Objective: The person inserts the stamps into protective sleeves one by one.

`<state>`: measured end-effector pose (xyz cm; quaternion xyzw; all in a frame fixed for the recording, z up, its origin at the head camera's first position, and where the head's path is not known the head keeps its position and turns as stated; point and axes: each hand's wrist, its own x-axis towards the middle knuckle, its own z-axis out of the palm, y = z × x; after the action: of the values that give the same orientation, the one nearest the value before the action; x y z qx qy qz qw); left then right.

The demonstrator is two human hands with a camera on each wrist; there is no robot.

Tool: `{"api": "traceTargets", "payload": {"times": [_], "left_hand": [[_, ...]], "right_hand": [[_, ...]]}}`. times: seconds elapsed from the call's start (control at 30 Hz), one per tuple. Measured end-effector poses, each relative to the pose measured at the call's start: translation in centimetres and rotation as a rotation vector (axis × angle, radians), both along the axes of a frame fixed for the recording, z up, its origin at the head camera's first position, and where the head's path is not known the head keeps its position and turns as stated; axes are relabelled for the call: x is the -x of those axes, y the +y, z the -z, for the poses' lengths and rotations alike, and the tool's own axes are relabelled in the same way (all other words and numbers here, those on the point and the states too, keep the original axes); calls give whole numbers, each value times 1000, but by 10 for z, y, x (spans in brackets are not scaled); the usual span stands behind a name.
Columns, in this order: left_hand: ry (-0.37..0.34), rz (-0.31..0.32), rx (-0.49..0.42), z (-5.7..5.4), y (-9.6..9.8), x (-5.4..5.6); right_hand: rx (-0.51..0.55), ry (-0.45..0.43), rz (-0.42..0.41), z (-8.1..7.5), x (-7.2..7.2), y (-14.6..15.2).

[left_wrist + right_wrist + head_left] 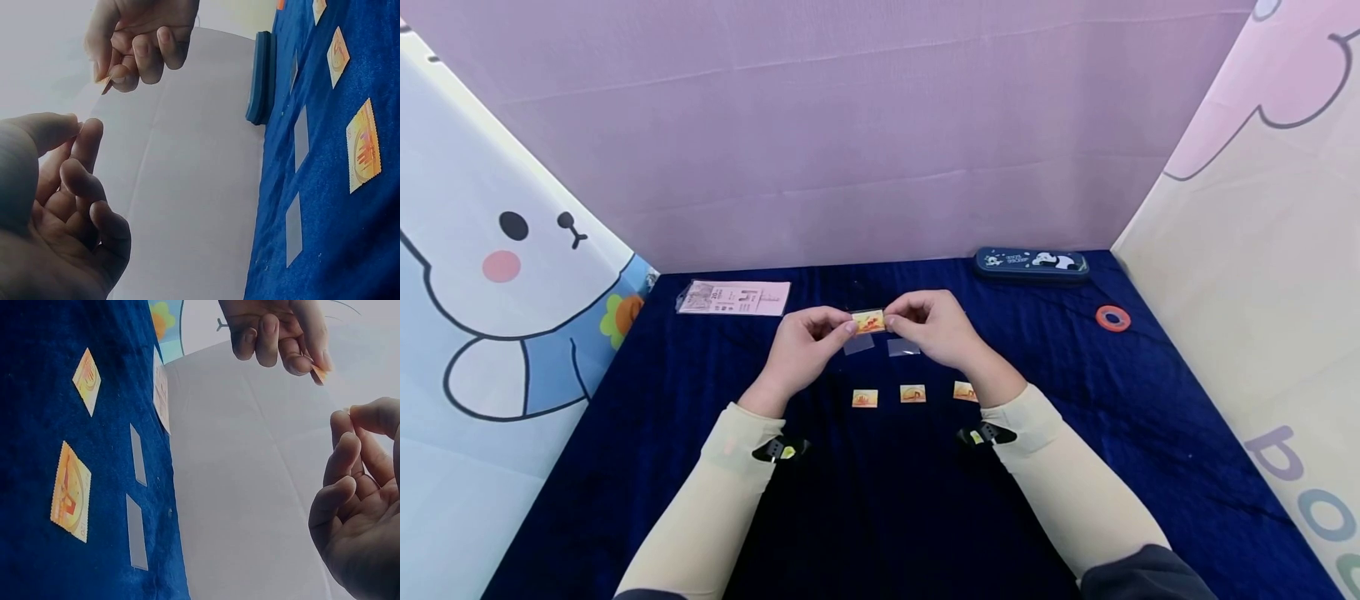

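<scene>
A yellow and orange postage stamp (868,322) is held up between both hands, with a dark strip along its top edge. My left hand (805,346) pinches its left end between thumb and index finger. The right hand (942,329) does the same at the right end. From the wrist views only a small orange corner of the stamp (319,374) shows. Below the hands lie two small transparent sleeves (859,343). Nearer the person, three more stamps lie in a row: a left stamp (865,398), a middle stamp (913,393) and a right stamp (964,391) partly hidden by the right wrist.
Dark blue cloth (865,500) covers the table. At the back left lies a pink printed packet (733,297) in plastic. A navy pencil case (1032,264) with a panda print is at the back right, and an orange-red ring (1112,318) lies near the right edge. Fabric walls enclose three sides.
</scene>
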<state>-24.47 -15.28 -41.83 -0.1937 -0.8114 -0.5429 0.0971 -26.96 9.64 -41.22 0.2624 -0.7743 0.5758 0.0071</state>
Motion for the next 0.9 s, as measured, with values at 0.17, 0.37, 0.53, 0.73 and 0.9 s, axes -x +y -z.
{"api": "traceTargets", "payload": {"times": [0.17, 0.37, 0.53, 0.73, 0.9], "left_hand": [[-1, -3, 1, 0, -1, 0], [1, -6, -1, -1, -3, 1], [4, -6, -7, -2, -5, 2], [10, -31, -14, -4, -10, 3], [4, -46, -4, -6, -16, 4]], "right_hand": [[6, 5, -1, 0, 0, 0], [11, 23, 1, 0, 1, 1], [7, 27, 15, -1, 2, 3], [-34, 19, 24, -7, 1, 7], [-69, 12, 20, -8, -1, 11]]}}
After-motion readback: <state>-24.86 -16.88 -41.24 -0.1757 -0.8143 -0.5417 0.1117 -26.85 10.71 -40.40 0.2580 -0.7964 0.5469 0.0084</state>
